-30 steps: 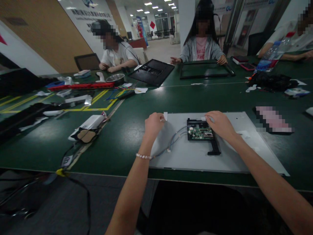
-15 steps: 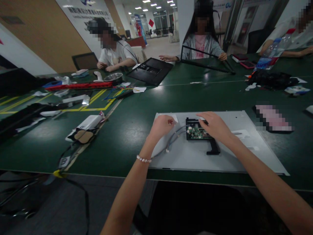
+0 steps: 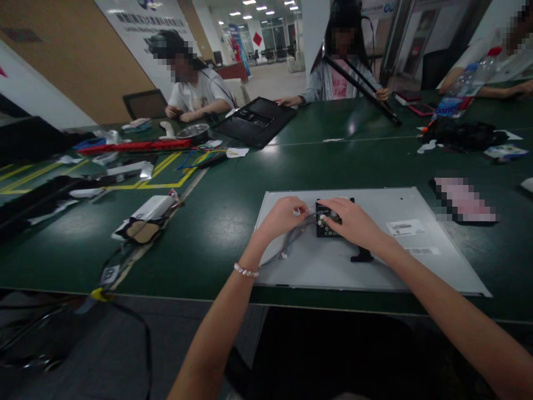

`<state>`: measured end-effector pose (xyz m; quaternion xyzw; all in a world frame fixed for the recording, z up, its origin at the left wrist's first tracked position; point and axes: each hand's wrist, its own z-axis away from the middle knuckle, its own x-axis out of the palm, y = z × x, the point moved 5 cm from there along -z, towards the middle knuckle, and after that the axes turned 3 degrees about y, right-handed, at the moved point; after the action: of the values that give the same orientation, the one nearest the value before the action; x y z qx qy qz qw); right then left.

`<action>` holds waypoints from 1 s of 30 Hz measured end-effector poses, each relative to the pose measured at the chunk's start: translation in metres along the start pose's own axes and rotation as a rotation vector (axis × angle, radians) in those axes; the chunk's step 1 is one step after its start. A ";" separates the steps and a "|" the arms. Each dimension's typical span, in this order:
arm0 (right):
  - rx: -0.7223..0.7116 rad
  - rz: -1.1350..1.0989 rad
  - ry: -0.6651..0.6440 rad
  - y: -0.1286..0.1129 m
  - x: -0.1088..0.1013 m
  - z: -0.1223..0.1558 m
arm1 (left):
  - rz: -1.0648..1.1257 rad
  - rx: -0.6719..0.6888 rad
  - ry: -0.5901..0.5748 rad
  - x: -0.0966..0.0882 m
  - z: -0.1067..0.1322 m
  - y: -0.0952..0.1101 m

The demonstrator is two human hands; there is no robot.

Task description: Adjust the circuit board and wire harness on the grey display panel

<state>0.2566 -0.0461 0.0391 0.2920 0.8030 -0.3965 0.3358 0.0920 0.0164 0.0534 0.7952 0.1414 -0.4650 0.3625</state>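
Note:
A flat grey-white display panel [image 3: 308, 272] lies on the table in front of me. On it sits a green circuit board [image 3: 328, 226] in a black bracket [image 3: 362, 255] with a foot towards me. A grey cable bundle [image 3: 291, 236] curves from the board's left side to the panel's left edge. The fingers of my left hand [image 3: 285, 215] are pinched together on the cable near the board; the exact contact is partly hidden. My right hand [image 3: 353, 219] lies over the board, fingers stretched out and tips near its left connectors, covering much of it.
A phone [image 3: 464, 201] lies right of the panel. To the left are a white-wrapped battery pack [image 3: 145, 219] and a red strip [image 3: 137, 145] among loose parts. Across the table, a person holds a black frame [image 3: 358, 83] beside a black cover [image 3: 258, 122]. Bottles [image 3: 462, 91] stand at right.
My left hand has moved slightly right, to the cable near the board. My right hand has shifted left over the board, uncovering a label. The person opposite has tilted the black frame.

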 end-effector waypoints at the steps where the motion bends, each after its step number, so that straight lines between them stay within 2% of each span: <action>1: -0.002 -0.003 0.000 -0.001 0.001 0.000 | -0.004 0.029 -0.002 0.001 -0.001 0.004; 5: -0.022 -0.002 0.000 -0.005 0.006 -0.001 | -0.026 0.121 -0.024 0.004 -0.003 0.015; 11: 0.022 0.029 0.013 -0.004 0.007 -0.002 | 0.000 0.117 -0.055 0.006 -0.003 0.021; 15: -0.001 0.003 0.069 -0.004 0.001 -0.002 | 0.015 0.025 -0.048 -0.002 -0.001 0.013; 24: -0.044 -0.058 0.159 -0.016 -0.008 0.001 | -0.098 -0.117 0.083 -0.033 0.003 -0.008; 27: -0.086 -0.048 0.169 -0.021 -0.007 0.003 | -0.139 -0.180 0.132 -0.045 0.017 -0.004; 30: -0.153 -0.016 0.166 -0.029 -0.005 0.004 | -0.200 -0.229 0.215 -0.050 0.041 0.010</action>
<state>0.2398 -0.0656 0.0542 0.2910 0.8583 -0.3111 0.2861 0.0447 -0.0139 0.0875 0.7760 0.3097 -0.3918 0.3852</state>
